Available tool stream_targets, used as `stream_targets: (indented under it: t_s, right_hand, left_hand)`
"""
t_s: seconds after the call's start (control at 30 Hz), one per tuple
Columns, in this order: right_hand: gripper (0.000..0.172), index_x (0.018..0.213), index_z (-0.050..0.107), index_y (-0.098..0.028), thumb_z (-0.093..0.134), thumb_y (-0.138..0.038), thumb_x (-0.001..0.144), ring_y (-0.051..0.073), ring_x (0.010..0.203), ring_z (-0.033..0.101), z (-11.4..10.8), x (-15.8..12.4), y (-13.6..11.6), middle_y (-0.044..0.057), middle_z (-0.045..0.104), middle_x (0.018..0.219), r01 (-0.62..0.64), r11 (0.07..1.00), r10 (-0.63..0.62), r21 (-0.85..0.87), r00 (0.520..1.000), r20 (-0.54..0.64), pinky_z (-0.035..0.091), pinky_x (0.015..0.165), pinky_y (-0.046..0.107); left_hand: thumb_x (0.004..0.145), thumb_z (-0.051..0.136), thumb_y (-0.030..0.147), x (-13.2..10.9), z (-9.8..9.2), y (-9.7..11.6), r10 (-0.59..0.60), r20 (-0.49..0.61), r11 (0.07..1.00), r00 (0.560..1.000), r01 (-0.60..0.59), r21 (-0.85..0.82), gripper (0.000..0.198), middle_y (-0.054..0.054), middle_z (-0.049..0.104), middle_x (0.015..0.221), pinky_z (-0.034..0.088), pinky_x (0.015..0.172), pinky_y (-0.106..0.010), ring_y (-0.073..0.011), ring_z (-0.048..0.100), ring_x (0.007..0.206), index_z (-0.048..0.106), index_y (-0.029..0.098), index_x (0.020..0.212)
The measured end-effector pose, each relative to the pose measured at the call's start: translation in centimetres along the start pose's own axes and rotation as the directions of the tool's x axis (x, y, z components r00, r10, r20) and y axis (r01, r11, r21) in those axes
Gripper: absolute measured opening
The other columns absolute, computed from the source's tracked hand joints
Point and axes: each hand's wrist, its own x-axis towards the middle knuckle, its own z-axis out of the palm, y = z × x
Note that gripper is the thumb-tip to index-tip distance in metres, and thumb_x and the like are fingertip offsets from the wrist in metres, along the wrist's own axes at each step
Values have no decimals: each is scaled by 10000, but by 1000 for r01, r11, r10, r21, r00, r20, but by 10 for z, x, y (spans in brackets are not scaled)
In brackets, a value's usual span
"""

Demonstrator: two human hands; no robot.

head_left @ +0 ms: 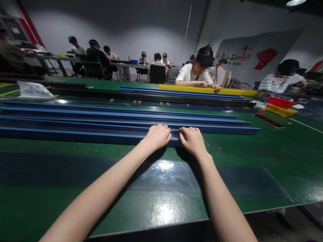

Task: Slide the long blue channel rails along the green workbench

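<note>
Several long blue channel strips lie side by side across the green table. Both hands are on the nearest blue strip (91,136), close to its right end. My left hand (159,135) has its fingers curled over the strip. Just to the right, my right hand (191,138) curls its fingers over the same strip, with a small gap between the hands. The fingertips of both are partly hidden. A clear plastic sheet (230,179) lies flat on the table, nearer to me than the strips.
Beyond are a black strip (152,96) and a yellow strip (229,92), which a person (196,73) across the table touches. Red (280,102) and yellow (281,111) trays and a phone (268,121) lie at right. A white sheet (34,90) lies at left.
</note>
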Motion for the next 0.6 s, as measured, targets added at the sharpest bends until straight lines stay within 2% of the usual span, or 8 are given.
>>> stream_targets:
  t_s: [0.17,0.43,0.6]
  right_hand:
    - [256,954,607,-188,384,-238,837,161,868,567,0,0,3,56,667,891,-3,1000,3,10,1000,-21,277,821,275]
    - [280,879,624,-193,353,-250,841,178,795,581,-3,-1,11,75,673,836,-195,976,188,-102,980,-69,285,753,285]
    - [290,817,626,-184,345,-253,842,185,747,588,-4,-2,13,82,678,774,-250,961,243,-122,968,-66,288,740,287]
  left_hand:
    - [873,339,252,-1,1,-1,16,-10,1000,1000,-16,3,296,-61,627,1021,439,796,-289,-194,547,954,617,180,949]
    - [869,319,261,0,-4,-4,-68,31,997,997,67,31,332,-83,646,964,447,774,-300,-209,557,949,637,171,897]
    - [871,309,248,0,-3,-7,-107,11,993,994,106,50,346,-100,644,946,452,755,-314,-221,566,923,641,153,893]
